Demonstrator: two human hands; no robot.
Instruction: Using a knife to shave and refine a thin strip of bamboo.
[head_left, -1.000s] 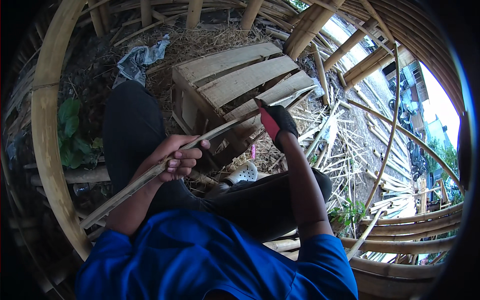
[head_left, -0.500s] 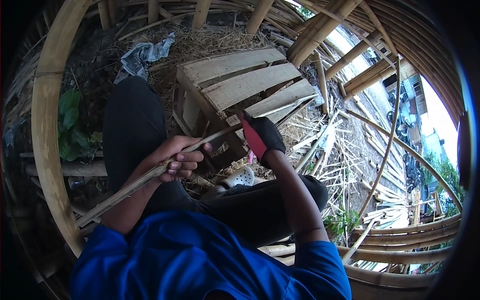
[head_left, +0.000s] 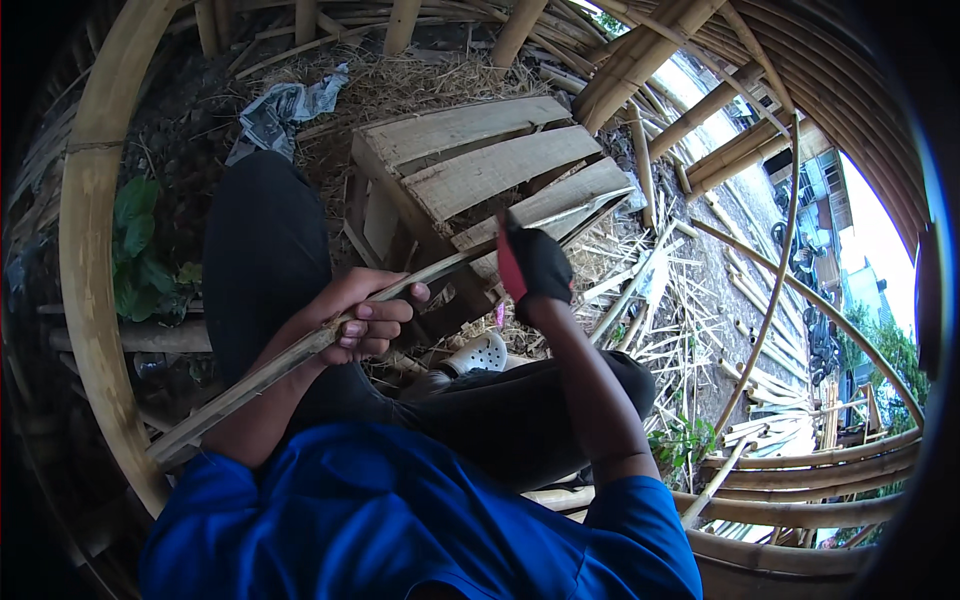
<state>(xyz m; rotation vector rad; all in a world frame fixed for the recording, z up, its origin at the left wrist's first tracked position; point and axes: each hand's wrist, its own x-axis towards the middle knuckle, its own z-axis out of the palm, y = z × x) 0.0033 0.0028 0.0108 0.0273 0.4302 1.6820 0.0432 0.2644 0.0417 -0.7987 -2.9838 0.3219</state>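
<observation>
My bare left hand [head_left: 362, 315] is wrapped round a long, thin bamboo strip [head_left: 255, 385]. The strip slants from beside my left upper arm, over my thigh, to the low slatted wooden crate [head_left: 500, 172] in front of me. On my right hand [head_left: 535, 265] is a red and black glove. Its fingers are curled, near the strip's far end and just above the crate's near corner. A short dark piece [head_left: 504, 217] juts up from that fist, blurred, so I cannot make out what it is.
A large bamboo pole [head_left: 95, 220] curves up at the left, beside a leafy plant [head_left: 135, 245]. Crumpled newspaper [head_left: 285, 112] lies on the straw behind my knee. Bamboo offcuts [head_left: 675, 325] litter the ground to the right, under a bamboo frame. A pale clog [head_left: 478, 354] shows below the crate.
My right hand has shifted a little right and away from the strip, and the dark piece now points upward. My left hand and the strip have barely moved.
</observation>
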